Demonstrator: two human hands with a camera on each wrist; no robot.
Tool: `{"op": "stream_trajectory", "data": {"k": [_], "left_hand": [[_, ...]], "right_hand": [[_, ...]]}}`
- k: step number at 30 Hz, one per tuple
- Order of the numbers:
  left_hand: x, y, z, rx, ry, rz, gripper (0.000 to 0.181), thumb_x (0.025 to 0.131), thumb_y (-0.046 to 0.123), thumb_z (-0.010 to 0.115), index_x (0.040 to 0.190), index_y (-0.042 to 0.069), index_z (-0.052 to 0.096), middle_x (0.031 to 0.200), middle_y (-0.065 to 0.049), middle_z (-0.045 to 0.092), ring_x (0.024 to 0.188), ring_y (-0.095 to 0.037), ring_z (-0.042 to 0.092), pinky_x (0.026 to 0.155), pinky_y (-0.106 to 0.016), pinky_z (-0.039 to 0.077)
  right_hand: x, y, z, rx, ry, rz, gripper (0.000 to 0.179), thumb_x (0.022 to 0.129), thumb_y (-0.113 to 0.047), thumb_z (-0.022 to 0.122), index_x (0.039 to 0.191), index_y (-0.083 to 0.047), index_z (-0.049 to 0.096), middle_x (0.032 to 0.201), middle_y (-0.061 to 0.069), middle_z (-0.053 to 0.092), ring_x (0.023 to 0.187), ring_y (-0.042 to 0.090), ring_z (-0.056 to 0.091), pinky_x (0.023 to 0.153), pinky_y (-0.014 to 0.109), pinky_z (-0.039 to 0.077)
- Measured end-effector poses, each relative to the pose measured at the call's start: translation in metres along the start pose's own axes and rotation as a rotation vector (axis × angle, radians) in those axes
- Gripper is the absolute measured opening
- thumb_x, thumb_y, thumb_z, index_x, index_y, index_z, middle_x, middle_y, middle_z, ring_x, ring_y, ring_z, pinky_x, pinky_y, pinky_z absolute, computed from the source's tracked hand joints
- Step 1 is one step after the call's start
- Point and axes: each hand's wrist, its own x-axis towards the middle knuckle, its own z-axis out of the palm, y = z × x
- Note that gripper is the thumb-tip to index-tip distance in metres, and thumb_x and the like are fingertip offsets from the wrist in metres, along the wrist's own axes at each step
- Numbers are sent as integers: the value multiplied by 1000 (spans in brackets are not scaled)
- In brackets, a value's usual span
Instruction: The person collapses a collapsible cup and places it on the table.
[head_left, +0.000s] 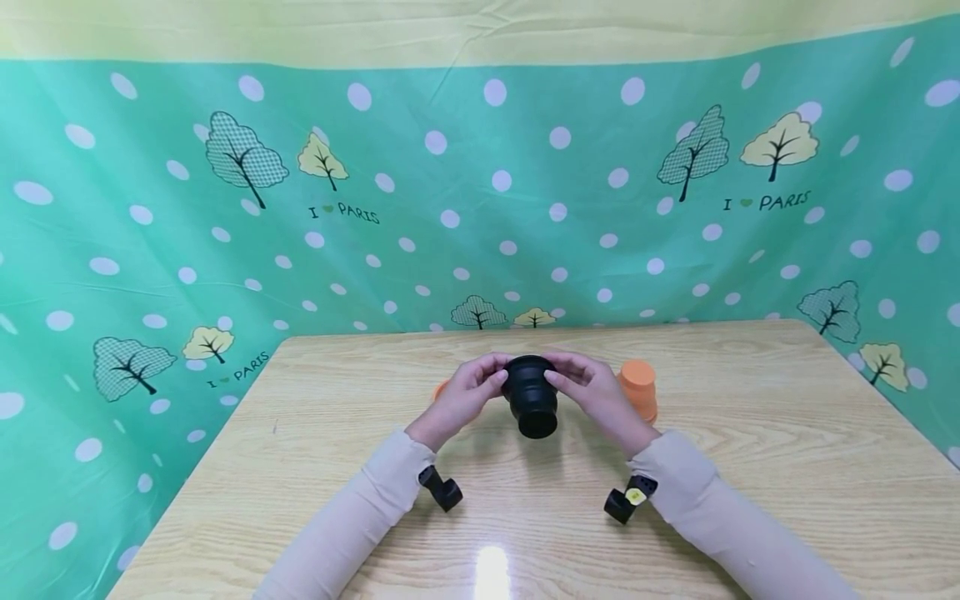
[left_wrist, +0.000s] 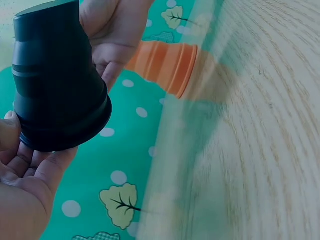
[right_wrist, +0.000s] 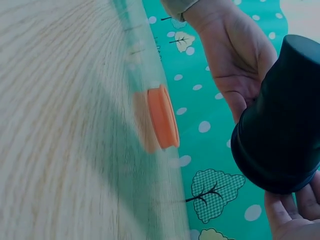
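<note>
Both hands grip a black ribbed cup (head_left: 531, 387) over the middle of the table. My left hand (head_left: 465, 396) holds it at the wide rim from the left, thumb on the near side. From the right, my right hand (head_left: 600, 392) pinches the same rim. The cup is tilted, its narrow round end facing me in the head view. Behind the right hand an orange ribbed cup (head_left: 637, 375) stands wide rim down. A low orange ring-shaped piece (right_wrist: 162, 117) lies on the table, mostly hidden behind the left hand in the head view.
The wood-grain table (head_left: 337, 467) extends around the hands. A green dotted cloth (head_left: 420, 217) with printed trees hangs along its back edge. Each wrist wears a black camera mount, the left one (head_left: 442, 490) and the right one (head_left: 628, 498), low over the tabletop.
</note>
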Motion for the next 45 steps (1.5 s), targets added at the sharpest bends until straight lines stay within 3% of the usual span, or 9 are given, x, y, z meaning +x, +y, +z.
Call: {"op": "stream_trajectory", "data": {"k": [11, 19, 29, 37, 45], "left_hand": [[1, -3, 2, 27, 36, -22, 29, 99, 11, 49, 122, -6, 54, 109, -16, 58, 96, -12, 57, 91, -34, 50], [2, -4, 3, 74, 60, -57, 30, 91, 19, 63, 118, 5, 61, 100, -5, 60, 99, -18, 53, 87, -31, 46], [2, -3, 3, 81, 60, -44, 31, 89, 8, 65, 118, -1, 61, 95, 0, 60, 96, -13, 53, 82, -29, 48], [2, -2, 4, 41, 74, -46, 31, 88, 5, 65, 117, -4, 60, 100, -3, 60, 98, -12, 54, 90, -30, 50], [2, -4, 6, 90, 134, 16, 29, 86, 13, 70, 113, 1, 65, 97, -7, 61, 94, -13, 55, 84, -29, 52]], "right_hand": [[0, 0, 0, -14, 6, -17, 43, 89, -19, 66, 125, 2, 56, 112, 15, 62, 96, 11, 61, 84, 20, 50], [0, 0, -1, -34, -31, -61, 39, 88, -15, 68, 121, 2, 58, 105, 10, 64, 93, 14, 61, 81, 22, 51], [-3, -3, -2, -65, -95, -99, 40, 85, -15, 71, 121, -2, 59, 105, 12, 63, 97, 16, 59, 83, 26, 51], [-2, -4, 1, -45, -80, -142, 36, 86, -13, 70, 117, 1, 60, 106, 15, 62, 97, 16, 59, 86, 24, 50], [0, 0, 2, -63, -38, -150, 33, 86, -12, 70, 116, 0, 62, 102, 15, 63, 93, 14, 59, 86, 24, 51]]}}
